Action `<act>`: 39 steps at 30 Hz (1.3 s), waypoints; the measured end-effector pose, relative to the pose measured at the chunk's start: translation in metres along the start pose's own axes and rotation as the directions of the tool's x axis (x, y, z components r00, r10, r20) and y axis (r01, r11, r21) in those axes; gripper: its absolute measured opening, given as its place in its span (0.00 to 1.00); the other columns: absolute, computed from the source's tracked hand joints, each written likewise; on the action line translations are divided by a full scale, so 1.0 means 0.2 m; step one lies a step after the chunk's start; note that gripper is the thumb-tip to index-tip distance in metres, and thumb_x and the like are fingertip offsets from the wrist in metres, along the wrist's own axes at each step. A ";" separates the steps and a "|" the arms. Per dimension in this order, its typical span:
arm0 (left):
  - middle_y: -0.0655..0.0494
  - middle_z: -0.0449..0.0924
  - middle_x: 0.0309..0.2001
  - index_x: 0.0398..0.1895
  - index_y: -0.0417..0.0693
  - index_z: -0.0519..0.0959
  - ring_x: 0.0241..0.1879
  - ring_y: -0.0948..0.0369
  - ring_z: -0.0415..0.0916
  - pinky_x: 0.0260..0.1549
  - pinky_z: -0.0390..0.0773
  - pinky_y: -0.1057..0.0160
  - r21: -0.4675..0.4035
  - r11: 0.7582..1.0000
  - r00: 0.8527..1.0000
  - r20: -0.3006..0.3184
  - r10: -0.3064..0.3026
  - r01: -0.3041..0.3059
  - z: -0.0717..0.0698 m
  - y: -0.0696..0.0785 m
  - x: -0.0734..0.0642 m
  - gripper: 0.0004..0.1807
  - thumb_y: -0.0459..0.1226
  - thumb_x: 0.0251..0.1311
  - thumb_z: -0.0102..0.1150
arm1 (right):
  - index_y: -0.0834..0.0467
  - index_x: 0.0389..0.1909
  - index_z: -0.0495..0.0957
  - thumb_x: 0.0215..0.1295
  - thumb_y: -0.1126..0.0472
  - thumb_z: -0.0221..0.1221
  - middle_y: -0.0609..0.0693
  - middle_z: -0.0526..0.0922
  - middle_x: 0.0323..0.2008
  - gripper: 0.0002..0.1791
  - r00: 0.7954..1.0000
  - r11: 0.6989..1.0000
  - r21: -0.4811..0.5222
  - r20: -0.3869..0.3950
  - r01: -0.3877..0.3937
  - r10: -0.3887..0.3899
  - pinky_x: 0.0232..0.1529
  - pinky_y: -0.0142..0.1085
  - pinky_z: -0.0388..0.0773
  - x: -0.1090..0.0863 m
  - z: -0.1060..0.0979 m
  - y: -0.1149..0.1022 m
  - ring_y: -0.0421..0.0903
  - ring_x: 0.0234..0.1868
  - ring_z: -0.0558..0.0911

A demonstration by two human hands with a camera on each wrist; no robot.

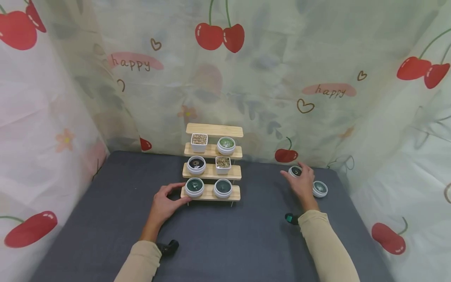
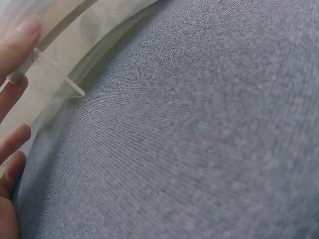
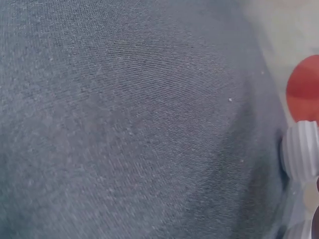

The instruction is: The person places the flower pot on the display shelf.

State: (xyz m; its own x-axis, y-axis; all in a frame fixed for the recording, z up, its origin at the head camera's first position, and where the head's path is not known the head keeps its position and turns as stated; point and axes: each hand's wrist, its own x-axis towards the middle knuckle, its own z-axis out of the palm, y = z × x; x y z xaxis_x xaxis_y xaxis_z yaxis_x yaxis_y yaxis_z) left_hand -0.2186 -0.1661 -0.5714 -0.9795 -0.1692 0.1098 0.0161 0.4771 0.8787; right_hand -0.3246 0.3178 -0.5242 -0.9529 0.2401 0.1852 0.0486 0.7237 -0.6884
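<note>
A tiered wooden stand (image 1: 209, 192) rises at the back of the table. My left hand (image 1: 165, 206) pinches the left end of its lowest board (image 2: 75, 15) between thumb and finger. On that board sit two round white pots with dark green contents, the left pot (image 1: 194, 185) and the right pot (image 1: 222, 188). My right hand (image 1: 303, 187) reaches over the table at the right, thumb and fingers spread about a round white pot (image 1: 296, 171) with a dark inside. In the right wrist view, this ribbed pot (image 3: 300, 152) stands near the edge; most of the hand is out of frame.
Another round pot (image 1: 320, 188) sits right of my right hand. Higher boards hold a black-filled round pot (image 1: 196, 164), a green-filled round pot (image 1: 226, 145) and two square pots of tan granules (image 1: 199, 142). A cherry-printed curtain (image 1: 260, 86) hangs behind the dark tabletop (image 1: 239, 239).
</note>
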 end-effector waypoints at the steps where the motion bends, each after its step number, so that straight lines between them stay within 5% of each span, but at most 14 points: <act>1: 0.57 0.81 0.57 0.57 0.69 0.82 0.58 0.55 0.73 0.61 0.70 0.47 -0.001 1.000 1.000 0.001 -0.001 0.001 0.00 0.00 0.00 0.38 0.63 0.37 0.80 | 0.59 0.77 0.58 0.60 0.37 0.69 0.67 0.57 0.75 0.53 1.000 1.000 -0.004 0.005 -0.008 0.008 0.75 0.61 0.53 0.00 0.01 0.01 0.65 0.76 0.56; 13: 0.57 0.82 0.56 0.56 0.69 0.83 0.57 0.56 0.74 0.60 0.71 0.49 -0.016 0.999 0.999 -0.021 0.029 -0.030 0.00 -0.02 0.00 0.37 0.61 0.38 0.81 | 0.60 0.80 0.50 0.60 0.37 0.68 0.70 0.53 0.77 0.58 0.994 0.993 0.055 0.000 -0.108 0.109 0.76 0.62 0.53 0.07 0.03 0.03 0.69 0.78 0.53; 23: 0.59 0.82 0.57 0.57 0.69 0.82 0.59 0.56 0.74 0.62 0.71 0.47 -0.012 1.000 1.000 -0.008 0.020 -0.021 0.00 -0.01 0.00 0.38 0.64 0.37 0.80 | 0.64 0.80 0.44 0.68 0.52 0.65 0.72 0.55 0.76 0.51 0.983 0.983 0.031 0.033 -0.182 0.181 0.78 0.59 0.51 0.05 0.04 0.05 0.68 0.79 0.54; 39: 0.58 0.83 0.56 0.57 0.67 0.83 0.57 0.57 0.75 0.59 0.71 0.50 -0.018 0.999 0.999 -0.016 0.050 -0.050 0.01 -0.02 0.00 0.36 0.59 0.40 0.82 | 0.73 0.73 0.56 0.69 0.58 0.62 0.76 0.62 0.68 0.40 0.984 0.984 0.066 -0.060 -0.166 0.170 0.76 0.57 0.55 0.04 0.08 0.07 0.68 0.72 0.61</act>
State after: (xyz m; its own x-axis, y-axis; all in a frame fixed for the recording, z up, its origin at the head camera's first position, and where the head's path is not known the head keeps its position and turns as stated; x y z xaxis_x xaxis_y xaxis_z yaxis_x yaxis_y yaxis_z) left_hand -0.2183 -0.1666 -0.5754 -0.9742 -0.1586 0.1605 0.0687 0.4691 0.8805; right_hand -0.3352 0.3203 -0.5440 -0.9109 0.3984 0.1071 0.1865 0.6291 -0.7546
